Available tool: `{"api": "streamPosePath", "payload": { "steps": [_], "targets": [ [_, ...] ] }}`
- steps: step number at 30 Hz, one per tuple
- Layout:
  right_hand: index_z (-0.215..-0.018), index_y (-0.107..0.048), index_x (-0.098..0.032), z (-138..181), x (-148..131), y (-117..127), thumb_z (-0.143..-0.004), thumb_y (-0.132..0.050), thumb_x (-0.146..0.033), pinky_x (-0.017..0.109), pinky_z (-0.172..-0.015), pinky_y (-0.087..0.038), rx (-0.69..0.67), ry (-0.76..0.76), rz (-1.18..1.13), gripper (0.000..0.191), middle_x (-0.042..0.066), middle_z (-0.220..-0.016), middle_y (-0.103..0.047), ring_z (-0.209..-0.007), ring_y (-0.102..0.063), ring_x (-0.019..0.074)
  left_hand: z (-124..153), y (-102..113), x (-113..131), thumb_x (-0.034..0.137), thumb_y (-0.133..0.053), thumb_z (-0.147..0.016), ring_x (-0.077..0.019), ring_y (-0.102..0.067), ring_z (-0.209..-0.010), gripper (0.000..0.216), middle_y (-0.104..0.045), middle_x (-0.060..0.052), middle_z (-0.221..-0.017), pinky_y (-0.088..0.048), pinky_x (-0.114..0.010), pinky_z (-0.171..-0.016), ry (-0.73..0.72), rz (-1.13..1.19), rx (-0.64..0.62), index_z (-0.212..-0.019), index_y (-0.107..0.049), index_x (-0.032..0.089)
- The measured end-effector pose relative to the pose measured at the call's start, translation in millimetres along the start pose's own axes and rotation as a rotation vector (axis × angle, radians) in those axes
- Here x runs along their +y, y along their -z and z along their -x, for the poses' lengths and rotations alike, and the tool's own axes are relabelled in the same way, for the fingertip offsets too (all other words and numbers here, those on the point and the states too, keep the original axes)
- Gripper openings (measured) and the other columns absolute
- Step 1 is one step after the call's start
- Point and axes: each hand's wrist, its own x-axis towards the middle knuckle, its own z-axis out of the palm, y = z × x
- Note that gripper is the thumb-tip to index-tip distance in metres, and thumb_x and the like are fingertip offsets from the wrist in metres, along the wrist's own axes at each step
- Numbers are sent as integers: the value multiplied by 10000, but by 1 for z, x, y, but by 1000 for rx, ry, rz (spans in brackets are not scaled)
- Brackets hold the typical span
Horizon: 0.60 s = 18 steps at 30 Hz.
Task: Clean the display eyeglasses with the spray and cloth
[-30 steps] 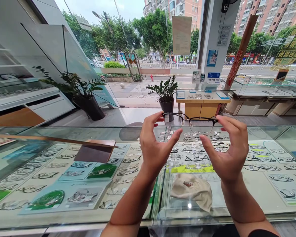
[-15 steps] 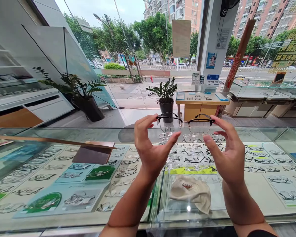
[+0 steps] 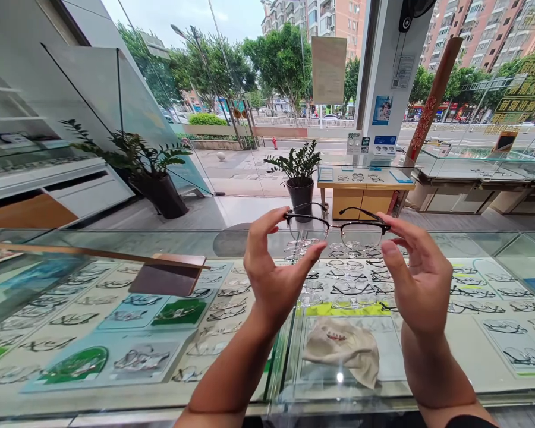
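A pair of eyeglasses [image 3: 334, 226] with black upper rims and clear lenses is held up in front of me, above the glass counter. My left hand [image 3: 274, 261] grips its left end near the hinge, thumb spread below the lens. On the other end, the fingers of my right hand [image 3: 421, 273] hold the right hinge, and that thumb sits apart below the rim. Both temples point away from me, unfolded. Beneath the hands, a crumpled beige cleaning cloth [image 3: 343, 353] lies on the counter top.
Rows of eyeglass frames fill the glass display counter [image 3: 383, 389]. A brown board [image 3: 167, 276] lies at the left on the glass. Beyond the counter stand a potted plant [image 3: 301, 193], a wooden display table [image 3: 365, 199] and a leaning plant [image 3: 154, 187] near the window.
My right hand has shifted slightly right and down, so the eyeglasses' right side sits a little lower and the temples show at a different angle. My left hand barely moved.
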Motion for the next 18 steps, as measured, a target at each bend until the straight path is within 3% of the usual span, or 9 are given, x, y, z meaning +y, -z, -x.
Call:
{"api": "streamPosePath", "payload": {
  "steps": [7, 18],
  "targets": [
    [-1129, -775, -261, -4, -3, 1, -1012, -664, -331, 460, -964, -647, 1, -70, -151, 176, 62, -1183, -826, -1146, -775, 258, 3, 2, 1, 477, -878, -821, -286, -652, -1264, 694, -675, -109, -1334, -561, -447, -1017, 18, -10, -37, -1398, -569, 246],
    [-1049, -781, -243, -10, 2, 3, -1025, -650, -344, 427, -908, -658, -46, -130, -313, 168, 61, -1082, -841, -988, -802, 224, 1, 5, 10, 536, -872, -809, -266, -674, -1204, 688, -691, -103, -1308, -578, -440, -1008, 65, -16, -94, -1370, -593, 251]
  ]
}}
